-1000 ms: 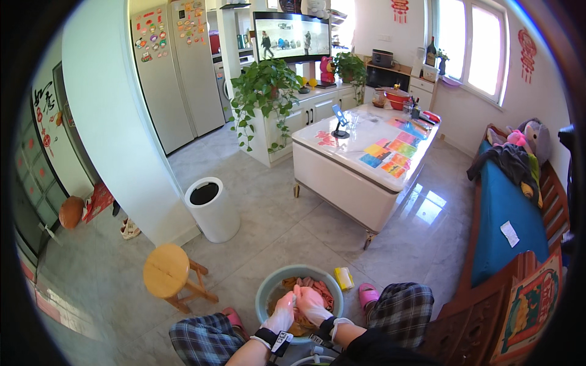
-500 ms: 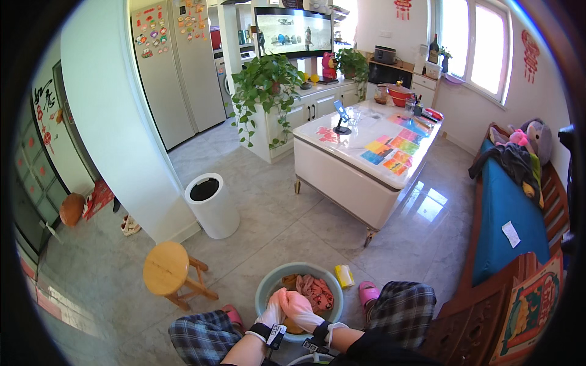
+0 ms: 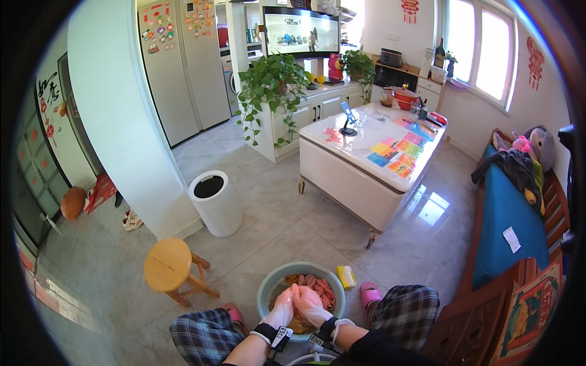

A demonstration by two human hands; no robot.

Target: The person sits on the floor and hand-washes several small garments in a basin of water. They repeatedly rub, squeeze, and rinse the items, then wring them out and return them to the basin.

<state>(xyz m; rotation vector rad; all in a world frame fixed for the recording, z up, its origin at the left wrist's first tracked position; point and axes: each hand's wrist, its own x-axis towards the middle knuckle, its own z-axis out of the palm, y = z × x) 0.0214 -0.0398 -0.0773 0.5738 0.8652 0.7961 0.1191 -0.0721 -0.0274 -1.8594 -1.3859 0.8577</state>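
Note:
A pale green-grey basin [image 3: 267, 287] stands on the floor between my feet, with wet clothes inside. Pink patterned cloth [image 3: 324, 289] lies at its far right, and mustard-yellow cloth [image 3: 300, 324] shows under my wrists. My left hand [image 3: 281, 308] and my right hand [image 3: 310, 304], in thin whitish gloves, are pressed together over the basin's middle. Their fingers are closed against each other, hiding whatever lies between them. A strap with a small tag circles each wrist. Just right of the basin lies a yellow-and-white packet [image 3: 346, 277].
A round wooden stool [image 3: 168, 266] stands left of the basin, with a white bin [image 3: 218, 210] behind it. Farther off is a white table [image 3: 348, 177]. At right are a bench with a blue cushion [image 3: 503, 213] and a dark wooden cabinet [image 3: 470, 311]. Another container's rim [image 3: 311, 358] shows below the basin.
Both hands have shifted slightly within the basin and turned against each other, still pressed together. The whole view has shifted a little.

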